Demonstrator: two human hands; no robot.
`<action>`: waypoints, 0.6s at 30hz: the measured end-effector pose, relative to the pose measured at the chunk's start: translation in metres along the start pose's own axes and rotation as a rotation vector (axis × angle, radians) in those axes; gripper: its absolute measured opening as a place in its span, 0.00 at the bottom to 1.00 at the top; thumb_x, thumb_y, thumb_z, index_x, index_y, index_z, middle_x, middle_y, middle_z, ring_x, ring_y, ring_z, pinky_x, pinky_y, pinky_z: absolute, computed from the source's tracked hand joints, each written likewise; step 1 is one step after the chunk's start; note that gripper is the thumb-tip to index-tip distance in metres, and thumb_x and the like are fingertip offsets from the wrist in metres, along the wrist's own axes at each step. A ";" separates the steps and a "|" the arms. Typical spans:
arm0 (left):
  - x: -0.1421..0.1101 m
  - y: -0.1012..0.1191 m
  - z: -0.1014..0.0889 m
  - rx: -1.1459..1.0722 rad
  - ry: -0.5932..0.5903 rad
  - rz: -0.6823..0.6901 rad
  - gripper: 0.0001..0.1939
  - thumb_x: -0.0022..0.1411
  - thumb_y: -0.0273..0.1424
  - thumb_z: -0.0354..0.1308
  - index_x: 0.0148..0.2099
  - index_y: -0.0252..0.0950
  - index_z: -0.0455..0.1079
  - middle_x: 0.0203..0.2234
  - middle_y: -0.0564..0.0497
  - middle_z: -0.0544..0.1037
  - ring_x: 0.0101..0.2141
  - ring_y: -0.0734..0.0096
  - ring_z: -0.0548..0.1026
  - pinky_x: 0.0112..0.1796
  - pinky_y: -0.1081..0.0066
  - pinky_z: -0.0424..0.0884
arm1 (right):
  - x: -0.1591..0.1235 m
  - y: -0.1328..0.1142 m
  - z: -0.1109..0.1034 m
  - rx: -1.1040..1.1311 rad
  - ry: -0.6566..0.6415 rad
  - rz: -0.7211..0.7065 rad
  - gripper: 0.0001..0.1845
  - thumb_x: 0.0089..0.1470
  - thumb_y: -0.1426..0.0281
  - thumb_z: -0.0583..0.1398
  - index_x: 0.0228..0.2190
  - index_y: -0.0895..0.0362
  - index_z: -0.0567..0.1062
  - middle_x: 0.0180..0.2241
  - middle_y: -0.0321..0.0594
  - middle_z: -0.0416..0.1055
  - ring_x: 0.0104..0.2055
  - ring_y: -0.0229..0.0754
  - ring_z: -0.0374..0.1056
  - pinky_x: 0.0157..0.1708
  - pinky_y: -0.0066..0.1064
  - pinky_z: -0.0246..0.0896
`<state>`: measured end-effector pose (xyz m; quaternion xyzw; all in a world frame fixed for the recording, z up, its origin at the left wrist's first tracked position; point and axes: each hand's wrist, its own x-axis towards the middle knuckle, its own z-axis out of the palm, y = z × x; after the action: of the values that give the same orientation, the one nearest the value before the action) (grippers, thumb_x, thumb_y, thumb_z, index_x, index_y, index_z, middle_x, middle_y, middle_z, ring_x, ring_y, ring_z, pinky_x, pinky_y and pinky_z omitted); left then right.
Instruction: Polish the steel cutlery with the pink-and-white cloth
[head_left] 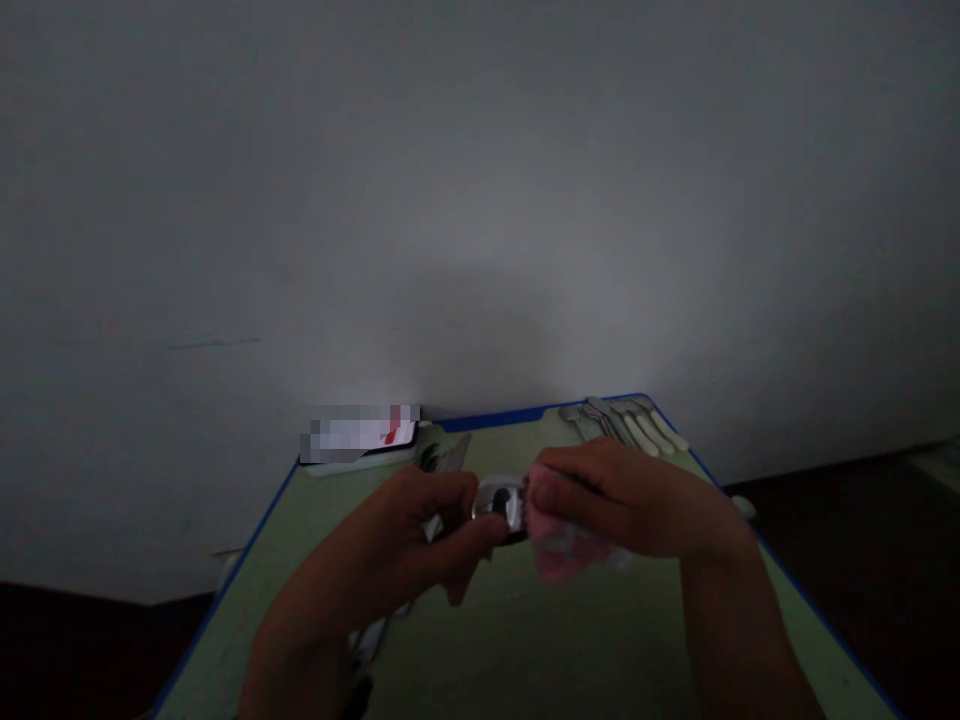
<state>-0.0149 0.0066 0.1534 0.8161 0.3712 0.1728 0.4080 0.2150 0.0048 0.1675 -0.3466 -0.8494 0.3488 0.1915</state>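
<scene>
Between the thumb and fingers of my left hand [427, 525] is a small, shiny metal utensil [496, 500] with a rounded end. Its exact kind is hard to make out in the dim light. My right hand [619, 495] is closed on a bunched pink and white cloth [566, 550], pressed against the right end of the metal piece and covering it. Both hands are raised over the green tabletop [540, 640], close together.
Several forks and spoons, some with white handles [652, 430], lie at the table's back right corner. More cutlery [367, 640] lies on the left, partly behind my left arm. A phone [360, 435] with a lit screen rests at the back left, near the wall [480, 200].
</scene>
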 end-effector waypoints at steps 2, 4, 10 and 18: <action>0.000 -0.002 -0.001 -0.012 -0.059 -0.013 0.14 0.65 0.39 0.51 0.32 0.36 0.70 0.15 0.57 0.73 0.19 0.79 0.69 0.22 0.80 0.61 | 0.002 -0.001 0.002 -0.018 -0.010 0.019 0.19 0.63 0.60 0.48 0.29 0.58 0.68 0.22 0.32 0.64 0.23 0.30 0.58 0.24 0.26 0.48; 0.000 -0.003 -0.002 -0.010 -0.094 -0.020 0.15 0.65 0.39 0.50 0.33 0.36 0.71 0.16 0.57 0.73 0.20 0.79 0.70 0.23 0.80 0.62 | 0.005 -0.003 0.005 -0.050 -0.008 0.030 0.18 0.63 0.60 0.48 0.28 0.58 0.68 0.23 0.32 0.64 0.24 0.31 0.59 0.25 0.26 0.47; 0.000 0.002 -0.003 0.000 -0.127 -0.023 0.16 0.66 0.39 0.48 0.33 0.35 0.70 0.18 0.56 0.73 0.21 0.78 0.70 0.25 0.79 0.63 | 0.013 -0.005 0.014 -0.109 0.030 0.045 0.17 0.62 0.60 0.49 0.28 0.58 0.68 0.23 0.33 0.65 0.26 0.32 0.59 0.27 0.28 0.47; 0.009 0.010 0.014 -0.177 0.163 0.072 0.16 0.67 0.38 0.46 0.29 0.35 0.63 0.18 0.57 0.63 0.20 0.79 0.61 0.21 0.78 0.60 | 0.018 0.000 0.014 0.023 0.224 -0.024 0.19 0.63 0.62 0.46 0.25 0.57 0.65 0.22 0.32 0.64 0.24 0.33 0.57 0.26 0.29 0.48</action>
<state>0.0037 0.0016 0.1523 0.7730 0.3569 0.2852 0.4402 0.1949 0.0110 0.1600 -0.3708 -0.8227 0.3155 0.2935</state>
